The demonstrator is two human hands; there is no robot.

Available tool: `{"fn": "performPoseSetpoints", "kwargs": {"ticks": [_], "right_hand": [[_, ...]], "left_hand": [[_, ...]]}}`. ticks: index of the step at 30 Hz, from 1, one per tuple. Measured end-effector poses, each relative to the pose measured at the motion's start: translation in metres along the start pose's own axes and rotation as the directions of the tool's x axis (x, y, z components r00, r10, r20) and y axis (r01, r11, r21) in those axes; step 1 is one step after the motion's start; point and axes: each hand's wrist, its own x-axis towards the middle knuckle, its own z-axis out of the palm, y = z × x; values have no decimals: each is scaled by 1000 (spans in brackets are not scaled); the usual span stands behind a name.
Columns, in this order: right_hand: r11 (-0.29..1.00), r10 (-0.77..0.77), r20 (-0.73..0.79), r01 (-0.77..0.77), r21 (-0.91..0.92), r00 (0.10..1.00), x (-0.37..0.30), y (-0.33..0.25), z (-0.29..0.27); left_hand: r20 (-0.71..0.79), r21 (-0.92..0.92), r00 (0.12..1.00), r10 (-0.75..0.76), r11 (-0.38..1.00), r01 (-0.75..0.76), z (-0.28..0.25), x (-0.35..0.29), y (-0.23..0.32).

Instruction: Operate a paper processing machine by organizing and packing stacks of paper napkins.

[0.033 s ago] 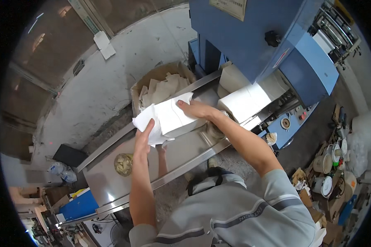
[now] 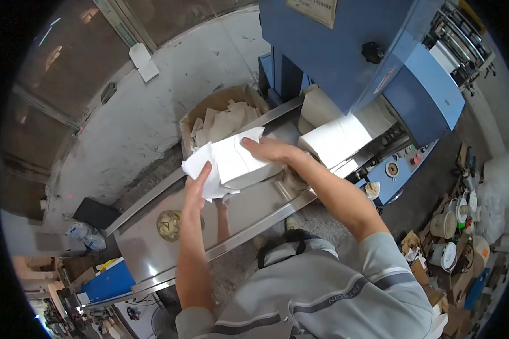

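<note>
Over the steel chute, both my hands hold a thick block of white folded paper, tissue or napkins by its look. At its left end my left hand is closed on some loose white sheets, thumb on top and the other fingers mostly hidden. My right hand grips the block's right end, its thumb pressed on the top face and its fingers over the near side. To the right, another white paper stack lies by the blue machine. A round yellowish-brown roll, perhaps tape, rests left of my left forearm.
The steel chute with raised metal rails slopes from lower left up to the blue machine. Behind it stands a carton of scrap paper. Tubs and clutter fill the far right. A blue box sits at lower left.
</note>
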Motion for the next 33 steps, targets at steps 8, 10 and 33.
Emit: {"fn": "performPoseSetpoints", "kwargs": {"ticks": [8,10,33], "right_hand": [[950,47,608,-224,218,793,-10,-65,-56],[952,23,624,-207,225,781,-9,-63,-57],[969,94,546,-202,142,833,-18,-42,-55]], "left_hand": [[22,448,909,-416,817,363,20,-21,123],[-28,512,910,-415,775,369,22,-23,128],[23,235,834,-551,814,531,-24,-44,56]]}}
